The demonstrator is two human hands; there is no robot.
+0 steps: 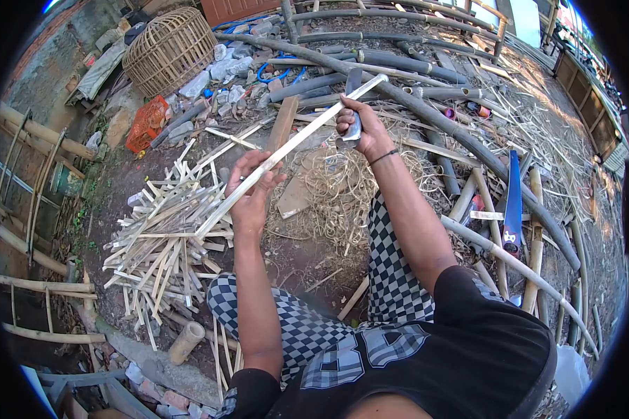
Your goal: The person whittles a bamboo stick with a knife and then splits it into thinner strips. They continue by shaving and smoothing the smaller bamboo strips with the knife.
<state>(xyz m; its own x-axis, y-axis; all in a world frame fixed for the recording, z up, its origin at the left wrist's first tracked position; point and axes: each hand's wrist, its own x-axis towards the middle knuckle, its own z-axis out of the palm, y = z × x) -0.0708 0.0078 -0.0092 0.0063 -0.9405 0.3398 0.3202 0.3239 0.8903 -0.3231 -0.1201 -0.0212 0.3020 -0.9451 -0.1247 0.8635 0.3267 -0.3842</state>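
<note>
A long pale bamboo strip (300, 134) runs diagonally in front of me, its far end up to the right. My left hand (251, 183) has its fingers round the lower half of the strip. A broad-bladed knife (353, 79) is in my right hand (363, 130), its dark flat part rising behind the strip and a shiny metal part showing below the fingers. My right thumb and forefinger lie right at the strip's upper part. Curled shavings (332, 185) cover the ground below, with a flat wooden board (284, 126) beyond my left hand.
A heap of cut bamboo strips (164, 241) lies at left. Long bamboo poles (461, 136) cross the ground behind and at right, near a blue handsaw (513, 199). Farther back are an orange crate (147, 122) and a woven bamboo cage (169, 52). A bamboo stump (186, 342) stands by my left knee.
</note>
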